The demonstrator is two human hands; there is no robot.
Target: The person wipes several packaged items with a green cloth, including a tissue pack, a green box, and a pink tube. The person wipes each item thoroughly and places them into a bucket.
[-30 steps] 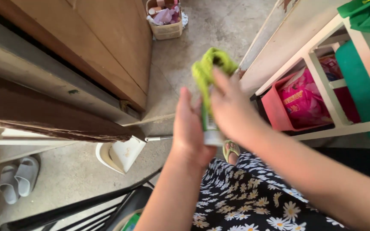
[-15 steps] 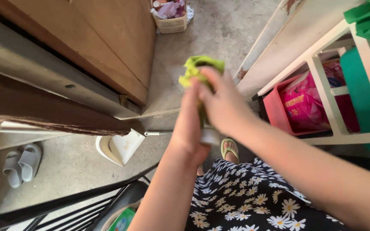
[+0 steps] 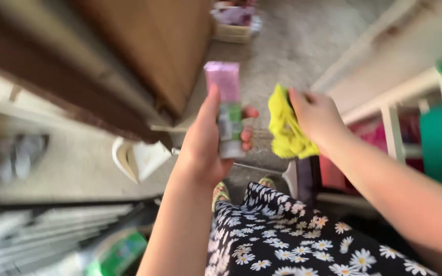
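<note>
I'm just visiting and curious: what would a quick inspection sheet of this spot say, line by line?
Surface: grey concrete floor, seen from above; no table in view.
Job's things: a pink-topped box-shaped pack and a yellow cloth, held apart from each other.
Clutter: a white dustpan-like scoop on the floor; a small basket of items farther off; pale sandals, blurred.
Grippers: left hand grips the pack upright; right hand pinches the cloth.
Cables: nothing seen.
Surroundings: brown wooden cabinet on the left; white shelf unit with pink and green things on the right; the person's black daisy-print garment below.
</note>
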